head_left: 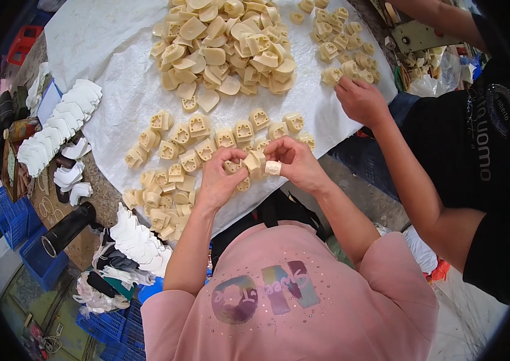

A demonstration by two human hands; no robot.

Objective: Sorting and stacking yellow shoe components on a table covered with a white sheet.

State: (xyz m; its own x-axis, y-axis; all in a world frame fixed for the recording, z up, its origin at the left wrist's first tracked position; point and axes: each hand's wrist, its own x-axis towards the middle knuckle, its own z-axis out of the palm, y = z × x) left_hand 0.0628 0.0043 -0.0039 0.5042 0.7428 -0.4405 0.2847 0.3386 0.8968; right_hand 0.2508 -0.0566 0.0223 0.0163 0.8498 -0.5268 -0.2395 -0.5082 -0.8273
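Observation:
Between my two hands, over the near edge of the table, is a small cream plastic piece (255, 161) shaped like a shoe heel. The fingers of my left hand (222, 180) are closed on its left side. My right hand (298, 163) pinches it from the right, with a pale wrap (273, 168) around one digit. Just beyond and left of my hands lie several similar pieces (199, 126), many with their hollow, ribbed faces up. Further off rises a large heap of the same cream pieces (219, 48).
A white sheet (119, 90) covers the table. At right, a co-worker's hand (360, 101) touches another cluster of cream pieces (333, 45). White curved parts (62, 126) are stacked at left, near a black tube (68, 230) and blue crates (41, 259).

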